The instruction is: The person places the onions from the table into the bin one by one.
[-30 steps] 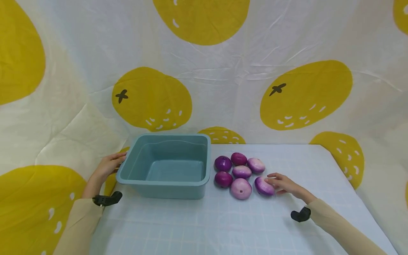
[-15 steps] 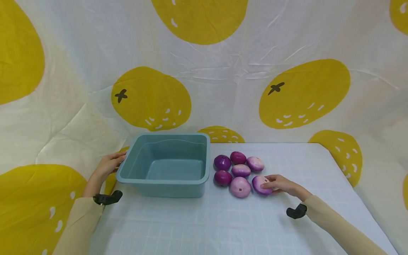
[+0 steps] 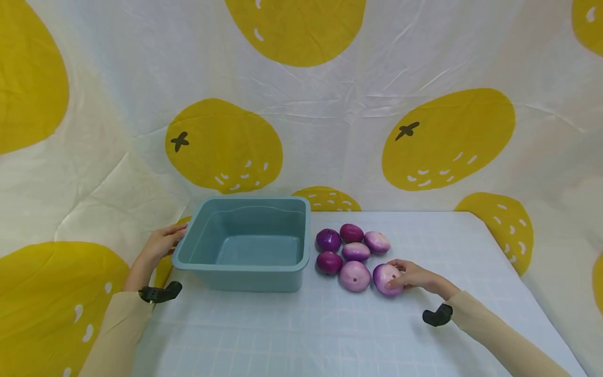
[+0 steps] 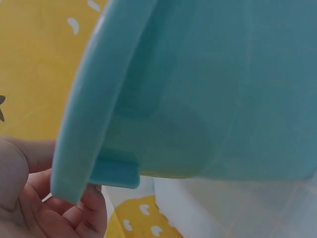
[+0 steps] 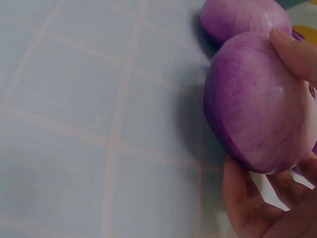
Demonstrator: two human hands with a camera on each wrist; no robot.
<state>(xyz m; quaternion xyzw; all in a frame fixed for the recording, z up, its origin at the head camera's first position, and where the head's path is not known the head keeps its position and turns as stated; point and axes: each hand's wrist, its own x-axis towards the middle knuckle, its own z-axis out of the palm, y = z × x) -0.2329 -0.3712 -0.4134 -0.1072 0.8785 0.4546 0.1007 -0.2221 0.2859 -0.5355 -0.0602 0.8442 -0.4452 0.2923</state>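
At the right of the table, my right hand (image 3: 416, 276) holds a purple-and-white red onion (image 3: 381, 277) between thumb and fingers. The right wrist view shows the thumb pressed on one side of this onion (image 5: 252, 104) and the fingers curled beneath it. A paler onion (image 3: 355, 276) lies just left of it. On the far left, my left hand (image 3: 162, 245) grips the blue-green plastic basin (image 3: 242, 269) by its left rim. Up close, the left hand's fingers (image 4: 91, 213) curl under that rim, partly hidden by it. Inside the basin only its bare floor shows.
Several more red onions, such as a dark purple one (image 3: 328, 240) and a pale one (image 3: 377, 242), cluster between the basin and my right hand. A pale checked cloth (image 3: 301, 335) covers the table. Behind hangs a white curtain (image 3: 330, 141) printed with yellow fruit.
My right hand has closed its thumb and fingers round the rightmost onion and turned it, so its pale end with a root spot shows. The left hand and basin stay put.
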